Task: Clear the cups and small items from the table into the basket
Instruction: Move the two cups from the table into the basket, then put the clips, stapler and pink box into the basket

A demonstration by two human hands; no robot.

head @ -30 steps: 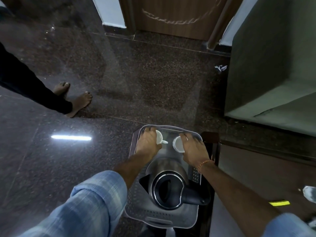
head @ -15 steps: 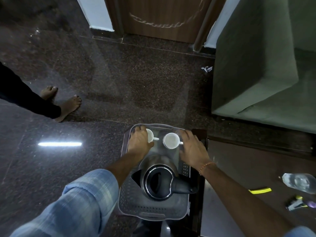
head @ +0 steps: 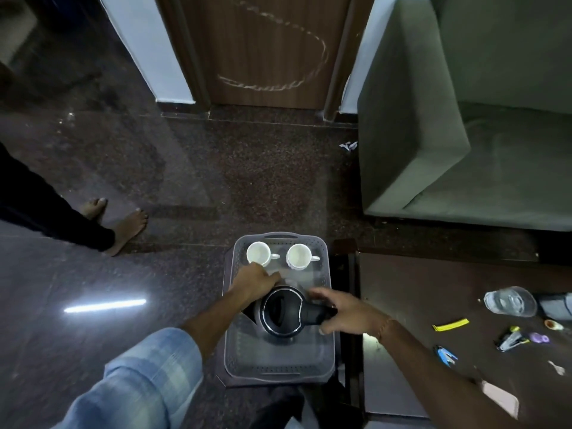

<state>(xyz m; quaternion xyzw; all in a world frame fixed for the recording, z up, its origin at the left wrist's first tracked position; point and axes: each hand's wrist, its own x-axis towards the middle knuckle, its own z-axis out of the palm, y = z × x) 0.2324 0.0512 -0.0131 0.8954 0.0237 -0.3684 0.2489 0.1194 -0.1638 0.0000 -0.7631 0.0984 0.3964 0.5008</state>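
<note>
A grey perforated basket (head: 280, 368) stands on a low dark stand left of the brown table (head: 418, 292). Two white cups sit upright side by side at its far end, the left cup (head: 258, 253) and the right cup (head: 298, 257). A black and steel kettle (head: 283, 311) fills the basket's middle. My left hand (head: 255, 281) lies loosely curled against the kettle's far left side, just short of the left cup and holding nothing. My right hand (head: 348, 311) hovers over the kettle's handle, with fingers and thumb spread either side of it.
On the table lie a clear glass (head: 509, 301) on its side, a yellow strip (head: 450, 324), a stapler (head: 510, 339), a purple piece (head: 538, 338) and a blue item (head: 445, 356). A green sofa (head: 433, 134) stands behind it. Another person's bare feet (head: 123, 224) are at the left.
Both hands have let go of the cups, which now stand free in the basket. The hands have drawn back towards me to the kettle. The view has tilted up and right.
</note>
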